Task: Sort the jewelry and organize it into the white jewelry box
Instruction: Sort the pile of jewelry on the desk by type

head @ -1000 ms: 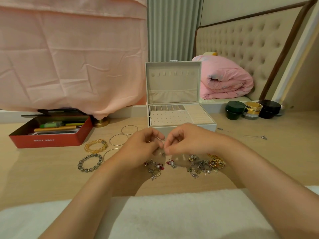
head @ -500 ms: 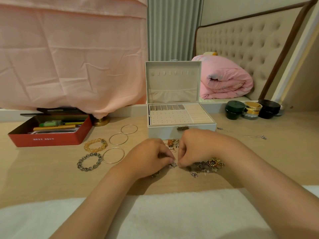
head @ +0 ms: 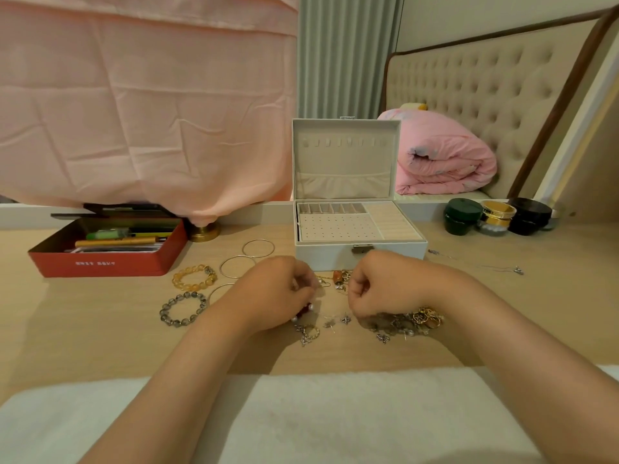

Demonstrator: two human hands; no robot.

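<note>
Head cam: both of our hands are down on the light wooden tabletop [head: 100, 329], just in front of the open white rectangular jewelry box [head: 392, 256], whose lid stands upright. The left hand [head: 278, 293] has its fingers curled in over a small red-and-pearl piece [head: 304, 310]; honestly we can't tell whether it's pinched or just lying there. The right hand [head: 382, 286] is balled up like a fist, and we can't tell if anything's inside. It's sitting over the tangled pile of gold and silver jewelry [head: 412, 321]. More small earrings [head: 339, 278] lie between the hands. Left of us are an amber bead bracelet [head: 194, 277], a grey bead bracelet [head: 183, 309] and thin gold bangles [head: 258, 248].
</note>
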